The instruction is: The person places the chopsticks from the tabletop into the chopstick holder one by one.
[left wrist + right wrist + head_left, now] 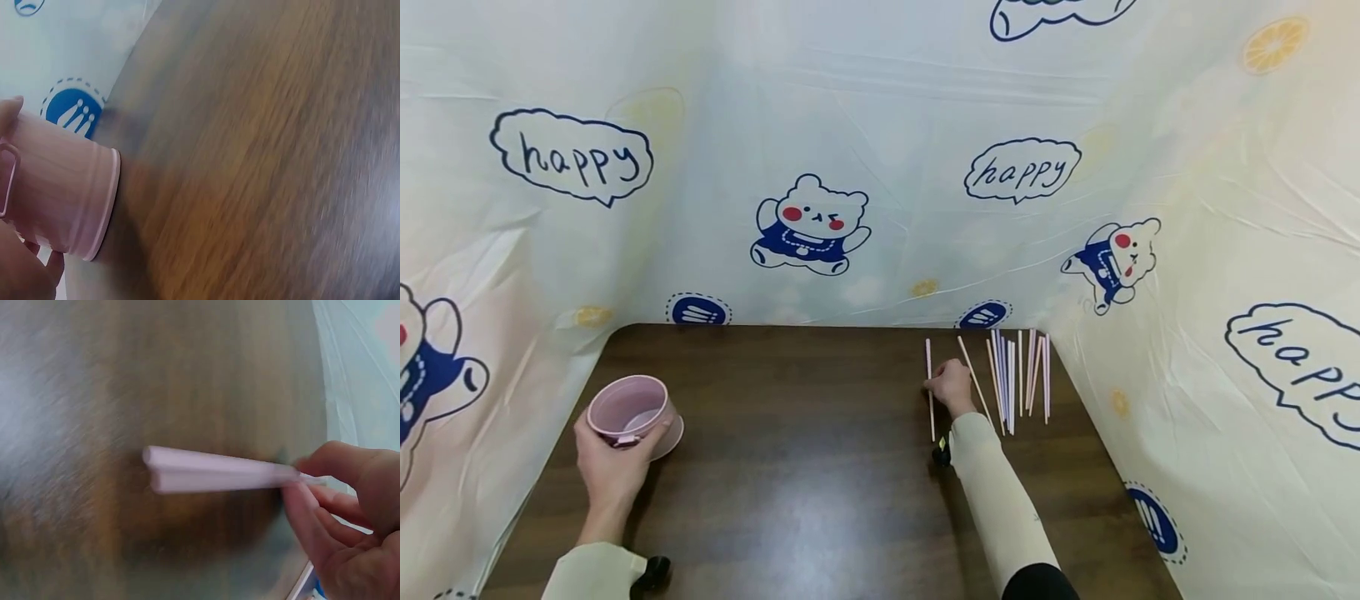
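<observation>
At the left of the table, my left hand (612,475) grips a pink cup (627,398), thumb and fingers around its side. The cup's open mouth faces up toward the head camera, and a small loop handle (9,181) shows in the left wrist view. My right hand (952,387) pinches a pale pink straw (929,360) at the right part of the table. Blurred in the right wrist view, the pinched straw (219,472) appears doubled, with two ends side by side. Just right of that hand lies a slanted straw (967,362).
Several pink, white and purple straws (1011,383) lie roughly side by side near the table's right edge. The brown wooden table (790,400) is bordered at the back and sides by a pale printed curtain (910,225).
</observation>
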A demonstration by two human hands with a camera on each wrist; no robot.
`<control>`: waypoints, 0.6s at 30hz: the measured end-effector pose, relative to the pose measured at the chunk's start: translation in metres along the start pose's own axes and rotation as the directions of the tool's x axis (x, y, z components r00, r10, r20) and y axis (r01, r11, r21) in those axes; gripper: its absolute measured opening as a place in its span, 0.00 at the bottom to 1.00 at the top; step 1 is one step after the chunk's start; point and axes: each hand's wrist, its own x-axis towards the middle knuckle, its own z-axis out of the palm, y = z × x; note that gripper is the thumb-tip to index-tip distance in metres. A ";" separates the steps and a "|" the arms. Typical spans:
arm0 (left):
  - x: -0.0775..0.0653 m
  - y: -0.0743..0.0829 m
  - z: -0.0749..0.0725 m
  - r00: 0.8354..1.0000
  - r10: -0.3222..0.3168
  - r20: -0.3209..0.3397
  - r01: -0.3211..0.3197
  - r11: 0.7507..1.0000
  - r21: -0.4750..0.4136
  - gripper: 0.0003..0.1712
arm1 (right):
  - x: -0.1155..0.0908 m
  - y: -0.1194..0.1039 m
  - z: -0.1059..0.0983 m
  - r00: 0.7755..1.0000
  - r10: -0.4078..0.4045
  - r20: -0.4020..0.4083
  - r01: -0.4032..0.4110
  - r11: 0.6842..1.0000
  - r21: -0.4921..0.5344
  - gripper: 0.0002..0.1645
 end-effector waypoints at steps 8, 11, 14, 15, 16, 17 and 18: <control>-0.002 0.014 0.022 0.995 -0.002 0.100 0.001 1.000 0.007 0.63 | 0.004 0.006 -0.004 0.986 0.076 0.146 -0.131 0.903 0.410 0.03; -0.003 0.017 0.030 0.991 0.019 0.132 -0.019 1.000 0.004 0.63 | 0.001 0.005 -0.006 0.975 0.109 0.191 -0.197 0.817 0.541 0.05; -0.005 0.019 0.038 0.986 0.042 0.162 -0.041 0.999 -0.006 0.64 | -0.003 0.006 -0.007 0.965 0.136 0.224 -0.247 0.757 0.605 0.09; -0.006 0.020 0.041 0.983 0.044 0.176 -0.044 0.999 -0.005 0.64 | -0.004 0.006 -0.007 0.962 0.145 0.230 -0.259 0.743 0.617 0.10; -0.008 0.020 0.043 0.981 0.048 0.187 -0.048 0.999 -0.004 0.64 | -0.005 0.006 -0.007 0.959 0.154 0.239 -0.274 0.729 0.628 0.11; -0.008 0.021 0.045 0.979 0.053 0.198 -0.053 0.999 -0.006 0.64 | -0.005 0.006 -0.007 0.955 0.161 0.248 -0.287 0.713 0.640 0.12; -0.009 0.022 0.047 0.976 0.061 0.207 -0.061 0.998 -0.004 0.64 | -0.006 0.006 -0.007 0.953 0.167 0.253 -0.295 0.699 0.651 0.13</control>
